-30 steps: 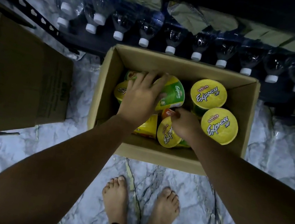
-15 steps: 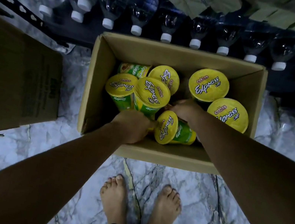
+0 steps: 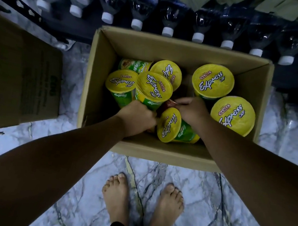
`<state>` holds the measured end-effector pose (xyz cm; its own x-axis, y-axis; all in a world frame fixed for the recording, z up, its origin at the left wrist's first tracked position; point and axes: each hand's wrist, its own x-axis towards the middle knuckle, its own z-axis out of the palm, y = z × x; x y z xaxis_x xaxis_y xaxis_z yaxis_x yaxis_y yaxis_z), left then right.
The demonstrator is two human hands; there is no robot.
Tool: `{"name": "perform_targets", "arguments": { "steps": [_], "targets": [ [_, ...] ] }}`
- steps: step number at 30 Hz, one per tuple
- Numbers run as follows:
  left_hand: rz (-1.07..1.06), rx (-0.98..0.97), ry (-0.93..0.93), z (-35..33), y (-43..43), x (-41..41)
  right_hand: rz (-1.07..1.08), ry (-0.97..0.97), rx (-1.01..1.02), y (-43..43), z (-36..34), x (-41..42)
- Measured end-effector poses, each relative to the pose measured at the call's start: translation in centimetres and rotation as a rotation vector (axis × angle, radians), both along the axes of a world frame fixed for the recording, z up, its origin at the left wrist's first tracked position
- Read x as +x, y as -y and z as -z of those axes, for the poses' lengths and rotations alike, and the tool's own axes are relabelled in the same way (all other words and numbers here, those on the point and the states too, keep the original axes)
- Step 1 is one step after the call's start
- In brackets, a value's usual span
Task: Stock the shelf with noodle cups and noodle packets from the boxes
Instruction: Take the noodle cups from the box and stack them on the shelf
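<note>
**Both hands down in the noodle box**

Open brown cardboard box (image 3: 182, 49) on the marble floor (image 3: 56, 166), centre frame, with yellow-lidded green noodle cups (image 3: 212, 82) inside. I see the left hand (image 3: 137, 117) gripping the base of one tilted cup (image 3: 154, 89) mid-box. Just right of it, the right hand (image 3: 192, 110) is over a lying cup (image 3: 169, 125), fingertips at a red packet (image 3: 170, 103); I cannot tell if it grips. Clear water bottles (image 3: 108, 7) line the top edge.

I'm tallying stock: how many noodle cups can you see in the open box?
7 noodle cups. Four crowd the left of the box, two stand at right, one lies tipped at the front. Others may hide underneath.
</note>
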<state>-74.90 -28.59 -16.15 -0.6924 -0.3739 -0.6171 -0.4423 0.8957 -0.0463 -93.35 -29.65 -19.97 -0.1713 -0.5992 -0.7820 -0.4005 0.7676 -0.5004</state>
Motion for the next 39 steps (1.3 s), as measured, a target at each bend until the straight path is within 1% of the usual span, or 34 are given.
{"name": "perform_targets", "arguments": {
  "steps": [2,4,7,9,11,13,15,17,18,20,23,26,28,29,31,33,34,37,39],
  "targets": [
    [0.006,-0.017,-0.027,-0.1,0.2,0.2,0.015,0.006,-0.041,-0.4,-0.6,0.0],
    [0.038,-0.023,-0.020,-0.6,0.3,0.2,-0.014,-0.006,-0.088,-0.6,-1.3,0.0],
    [0.060,0.035,-0.009,-2.1,0.5,0.3,-0.080,-0.005,-0.133,-0.7,-2.1,-0.4],
    [0.031,0.013,-0.159,-2.9,0.5,1.4,-0.118,0.003,-0.174,-0.7,-2.8,-0.8],
    [0.033,-0.024,-0.338,-2.6,0.3,3.3,-0.190,-0.035,-0.250,-0.7,-3.6,-1.1],
    [-0.005,-0.038,-0.450,-2.2,-0.2,5.3,-0.212,-0.044,-0.280,-0.7,-4.3,-1.4],
    [-0.089,-0.044,-0.601,-3.3,-0.6,6.4,-0.221,-0.040,-0.293,-0.9,-5.0,-1.6],
    [-0.166,-0.037,-0.699,-4.4,-1.2,7.1,-0.278,-0.055,-0.344,-1.1,-5.5,-1.8],
    [-0.205,-0.027,-0.713,-4.9,-1.5,7.5,-0.318,-0.073,-0.381,-1.2,-5.9,-1.8],
    [-0.305,0.010,-0.669,-5.9,-2.1,8.3,-0.368,-0.104,-0.464,-1.3,-6.7,-2.0],
    [-0.512,0.057,-0.655,-6.5,-2.3,9.4,-0.379,-0.099,-0.553,-1.5,-8.2,-2.3],
    [-0.764,0.192,-0.752,-5.7,-2.5,10.1,-0.376,-0.110,-0.574,-2.0,-9.3,-2.5],
    [-0.909,0.259,-0.769,-4.9,-2.6,10.0,-0.364,-0.109,-0.590,-2.4,-9.4,-2.5],
    [-0.993,0.289,-0.781,-4.5,-2.5,9.9,-0.349,-0.091,-0.604,-2.5,-9.4,-2.3],
    [-1.134,0.341,-0.867,-4.4,-2.2,9.4,-0.300,-0.038,-0.642,-2.6,-9.4,-1.7],
    [-1.200,0.341,-0.941,-4.9,-2.1,9.0,-0.271,0.016,-0.695,-2.7,-10.0,-0.8],
    [-1.215,0.327,-0.969,-5.3,-2.1,8.9,-0.283,0.009,-0.735,-2.8,-10.4,-0.3],
    [-1.219,0.237,-1.060,-6.6,-2.4,8.4,-0.376,-0.065,-0.861,-3.5,-12.4,0.6],
    [-1.187,0.173,-1.108,-7.2,-2.9,8.2,-0.446,-0.069,-0.896,-4.4,-13.7,0.7]
  ]
}}
